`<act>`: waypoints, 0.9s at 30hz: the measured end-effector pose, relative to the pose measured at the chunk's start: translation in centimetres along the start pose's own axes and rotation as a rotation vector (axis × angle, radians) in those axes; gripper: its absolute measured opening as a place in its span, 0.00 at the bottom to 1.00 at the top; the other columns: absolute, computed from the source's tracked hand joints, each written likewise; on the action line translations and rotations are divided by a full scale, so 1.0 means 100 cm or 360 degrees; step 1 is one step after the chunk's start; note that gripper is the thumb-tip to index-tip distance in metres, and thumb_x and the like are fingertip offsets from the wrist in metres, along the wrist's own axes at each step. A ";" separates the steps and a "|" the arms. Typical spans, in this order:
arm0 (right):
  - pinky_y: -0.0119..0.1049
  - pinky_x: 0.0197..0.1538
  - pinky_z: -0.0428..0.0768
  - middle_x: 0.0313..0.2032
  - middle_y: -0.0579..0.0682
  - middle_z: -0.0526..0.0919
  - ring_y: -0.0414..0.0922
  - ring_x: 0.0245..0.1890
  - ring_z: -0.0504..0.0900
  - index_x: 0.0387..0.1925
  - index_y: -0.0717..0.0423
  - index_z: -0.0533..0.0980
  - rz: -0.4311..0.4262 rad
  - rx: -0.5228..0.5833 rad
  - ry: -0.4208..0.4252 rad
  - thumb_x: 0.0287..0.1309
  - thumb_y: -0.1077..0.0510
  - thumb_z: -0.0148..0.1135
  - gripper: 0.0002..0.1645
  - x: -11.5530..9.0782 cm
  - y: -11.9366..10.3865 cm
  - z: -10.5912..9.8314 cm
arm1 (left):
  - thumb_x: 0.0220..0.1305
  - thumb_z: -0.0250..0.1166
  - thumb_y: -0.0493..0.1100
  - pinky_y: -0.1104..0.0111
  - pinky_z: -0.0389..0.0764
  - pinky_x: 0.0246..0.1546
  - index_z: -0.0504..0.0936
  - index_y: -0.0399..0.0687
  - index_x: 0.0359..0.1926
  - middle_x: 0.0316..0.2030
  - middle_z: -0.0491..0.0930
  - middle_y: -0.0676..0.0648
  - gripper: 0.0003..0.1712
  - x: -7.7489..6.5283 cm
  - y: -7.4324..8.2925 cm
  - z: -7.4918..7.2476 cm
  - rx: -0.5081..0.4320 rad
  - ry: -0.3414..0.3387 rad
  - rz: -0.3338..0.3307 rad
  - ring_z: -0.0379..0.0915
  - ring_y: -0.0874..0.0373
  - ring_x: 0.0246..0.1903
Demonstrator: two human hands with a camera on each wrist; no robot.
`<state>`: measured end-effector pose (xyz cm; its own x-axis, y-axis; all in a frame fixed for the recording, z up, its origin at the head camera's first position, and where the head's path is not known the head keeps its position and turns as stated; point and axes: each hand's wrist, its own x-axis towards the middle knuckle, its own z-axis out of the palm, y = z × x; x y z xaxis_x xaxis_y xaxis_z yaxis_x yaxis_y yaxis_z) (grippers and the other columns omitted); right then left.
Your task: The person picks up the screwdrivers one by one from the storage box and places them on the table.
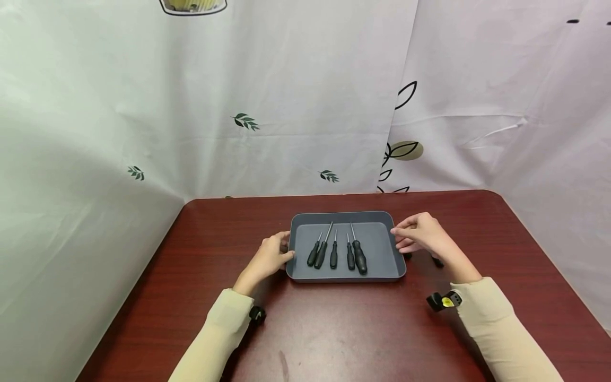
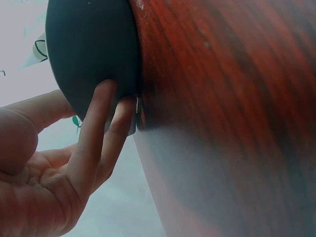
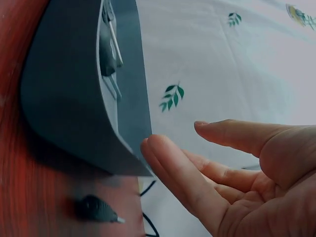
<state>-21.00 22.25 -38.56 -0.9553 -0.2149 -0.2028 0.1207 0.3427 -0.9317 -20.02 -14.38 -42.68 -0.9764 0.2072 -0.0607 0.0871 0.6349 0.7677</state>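
A grey rectangular tray lies on the dark red wooden table. Several screwdrivers with black handles rest in it side by side, shafts pointing away from me. My left hand holds the tray's left side, thumb at the rim and fingertips against the outer wall, as the left wrist view shows. At the opposite end, my right hand has its fingertips right at the tray's corner edge, with the thumb held apart from them.
Just right of the tray, partly behind the right hand, lie dark objects; one, a black screwdriver, shows in the right wrist view. A white cloth with leaf prints hangs behind the table. Both sleeves carry small black wrist devices.
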 end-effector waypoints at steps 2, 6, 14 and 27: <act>0.48 0.33 0.82 0.31 0.67 0.81 0.57 0.27 0.83 0.45 0.79 0.71 -0.0009 -0.0022 -0.0010 0.57 0.62 0.61 0.21 0.002 -0.001 0.005 | 0.58 0.63 0.33 0.69 0.81 0.21 0.62 0.34 0.64 0.43 0.77 0.36 0.33 0.000 0.000 -0.001 0.0004 -0.0002 0.0006 0.77 0.51 0.38; 0.47 0.31 0.82 0.27 0.66 0.81 0.54 0.24 0.83 0.43 0.78 0.72 -0.0009 -0.0049 -0.0026 0.57 0.62 0.61 0.20 0.005 -0.001 0.014 | 0.58 0.62 0.33 0.69 0.81 0.20 0.62 0.34 0.64 0.44 0.76 0.35 0.33 -0.001 0.001 -0.001 -0.0004 -0.0010 0.0004 0.78 0.51 0.37; 0.47 0.28 0.82 0.26 0.67 0.80 0.53 0.22 0.83 0.38 0.74 0.76 0.0020 -0.0176 -0.0013 0.54 0.61 0.64 0.17 0.008 -0.001 0.031 | 0.58 0.62 0.32 0.68 0.81 0.20 0.62 0.33 0.64 0.43 0.76 0.36 0.33 -0.003 0.001 0.000 -0.0008 -0.0013 0.0001 0.78 0.51 0.37; 0.45 0.26 0.82 0.23 0.62 0.78 0.52 0.20 0.82 0.37 0.71 0.77 0.0041 -0.0271 -0.0100 0.54 0.59 0.64 0.16 0.014 0.001 0.049 | 0.58 0.62 0.31 0.69 0.81 0.20 0.62 0.33 0.64 0.44 0.76 0.35 0.33 -0.003 0.002 -0.002 -0.0020 -0.0027 0.0002 0.77 0.50 0.39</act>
<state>-21.05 17.53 -40.40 -0.9330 -0.2590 -0.2497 0.0926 0.4976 -0.8624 -19.77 -14.43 -42.40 -0.9728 0.2206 -0.0703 0.0858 0.6254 0.7755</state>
